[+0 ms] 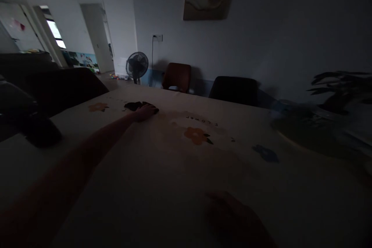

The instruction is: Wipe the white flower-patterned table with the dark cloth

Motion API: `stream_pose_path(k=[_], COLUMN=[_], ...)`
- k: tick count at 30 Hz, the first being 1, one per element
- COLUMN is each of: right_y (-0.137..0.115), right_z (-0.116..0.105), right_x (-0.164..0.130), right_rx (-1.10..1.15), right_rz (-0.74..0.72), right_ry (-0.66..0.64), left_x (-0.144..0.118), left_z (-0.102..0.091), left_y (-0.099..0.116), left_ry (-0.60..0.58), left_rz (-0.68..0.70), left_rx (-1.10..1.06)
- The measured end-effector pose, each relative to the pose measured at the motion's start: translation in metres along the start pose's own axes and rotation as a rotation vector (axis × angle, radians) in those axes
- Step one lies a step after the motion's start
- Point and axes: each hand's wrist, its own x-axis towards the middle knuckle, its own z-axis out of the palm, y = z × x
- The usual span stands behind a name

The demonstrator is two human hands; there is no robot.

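Left of the orange printed flower (195, 135), the left hand (145, 112) lies on a thin black cloth-like piece (132, 105), likely light, soft, best edge-pinched; I cannot tell its grip, nor the blurred right hand's (232, 215).

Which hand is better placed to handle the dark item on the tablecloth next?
The left hand, likely: it lies at the dark item, while the right hand is low in the view, well apart from it.

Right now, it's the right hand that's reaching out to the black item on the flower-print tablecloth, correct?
Wrong hand: the head view shows the left hand reaching out to the black item on the flower-print tablecloth. The right hand is the blurred one nearer the camera.
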Motion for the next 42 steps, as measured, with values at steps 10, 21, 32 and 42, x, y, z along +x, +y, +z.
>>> stream_pose_path(k=[10, 21, 32, 42], right_y=[-0.013, -0.014, -0.013, -0.004], right_z=[0.002, 0.002, -0.001, -0.004], right_x=[0.007, 0.0, 0.002, -0.003], right_rx=[0.093, -0.056, -0.079, -0.134], right_rz=[-0.161, -0.297, -0.252, -0.139], right_ry=[-0.042, -0.018, 0.014, 0.048], left_x=[-0.127, -0.278, -0.195, -0.07], left_z=[0.004, 0.028, 0.002, -0.004], left_y=[0.049, 0.134, 0.106, 0.018], left_ry=[-0.148, -0.175, -0.07, -0.067], left_rz=[0.243, 0.233, 0.039, -0.32], left_rx=[0.114, -0.032, -0.015, -0.049])
